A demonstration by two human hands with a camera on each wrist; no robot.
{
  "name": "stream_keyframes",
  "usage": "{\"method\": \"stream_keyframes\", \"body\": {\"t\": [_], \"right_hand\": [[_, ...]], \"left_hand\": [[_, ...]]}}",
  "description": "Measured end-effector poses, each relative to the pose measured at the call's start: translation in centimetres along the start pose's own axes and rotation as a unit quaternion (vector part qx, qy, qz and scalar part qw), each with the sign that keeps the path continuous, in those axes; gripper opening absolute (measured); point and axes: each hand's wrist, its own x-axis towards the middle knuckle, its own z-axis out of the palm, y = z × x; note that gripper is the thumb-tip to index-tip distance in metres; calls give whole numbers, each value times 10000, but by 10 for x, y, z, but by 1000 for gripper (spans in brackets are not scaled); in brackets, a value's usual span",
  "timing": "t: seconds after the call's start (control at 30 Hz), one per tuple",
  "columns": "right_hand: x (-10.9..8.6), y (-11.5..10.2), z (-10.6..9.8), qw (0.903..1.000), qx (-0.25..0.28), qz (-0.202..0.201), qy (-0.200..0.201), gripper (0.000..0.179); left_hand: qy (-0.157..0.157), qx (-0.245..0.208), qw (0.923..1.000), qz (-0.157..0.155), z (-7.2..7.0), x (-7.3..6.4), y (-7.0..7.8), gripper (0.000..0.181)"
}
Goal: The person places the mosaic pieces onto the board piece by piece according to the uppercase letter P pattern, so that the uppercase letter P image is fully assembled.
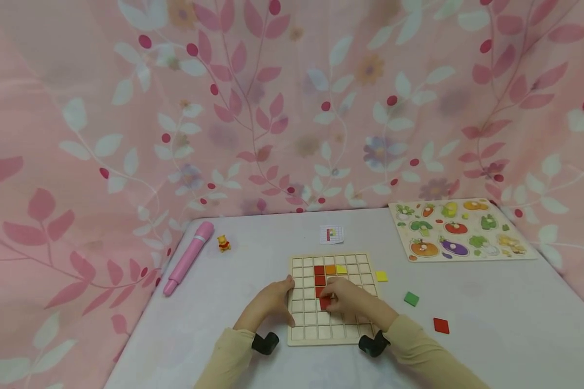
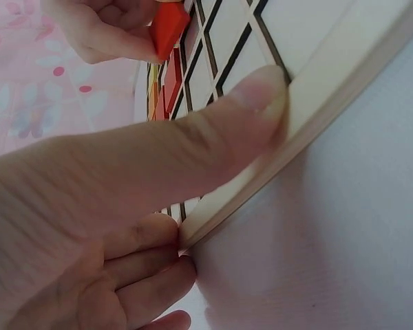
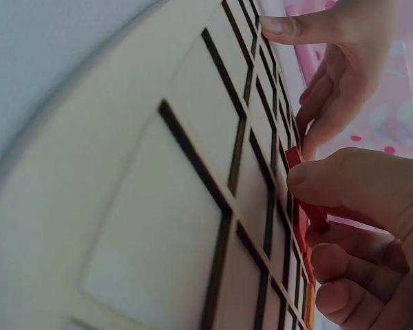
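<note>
A light wooden grid board [image 1: 298, 336] lies in front of me. Red square tiles [image 1: 319, 270] fill a column in it, with an orange tile [image 1: 330, 269] and a yellow piece [image 1: 341, 269] beside the top one. My right hand [image 1: 350, 298] pinches another red tile [image 1: 325, 303] between thumb and fingers, tilted just below that column; the right wrist view shows this held tile [image 3: 315, 214] close to the grid. My left hand [image 1: 271, 300] touches the board's left edge, its thumb [image 2: 255, 103] resting on the border and its fingertips against the side.
Right of the board lie a loose yellow piece [image 1: 382, 276], a green tile [image 1: 411, 298] and a red tile [image 1: 441, 325]. Behind are a small pattern card [image 1: 338, 235] and a vegetable puzzle [image 1: 433, 258]. A pink wand [image 1: 190, 259] and a bear figurine [image 1: 224, 243] sit left.
</note>
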Motion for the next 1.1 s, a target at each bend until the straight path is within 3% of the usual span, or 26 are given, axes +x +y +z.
{"method": "stream_keyframes", "body": {"t": [0.63, 1.0, 1.1], "right_hand": [[5, -4, 5, 9998, 109, 121, -91, 16], [5, -7, 4, 9979, 298, 518, -246, 16], [5, -7, 3, 9988, 214, 434, -120, 15]], "left_hand": [[-55, 145, 9999, -76, 1, 3, 1, 97], [-68, 191, 9998, -17, 1, 2, -1, 99], [-56, 206, 9998, 0, 0, 2, -1, 99]]}}
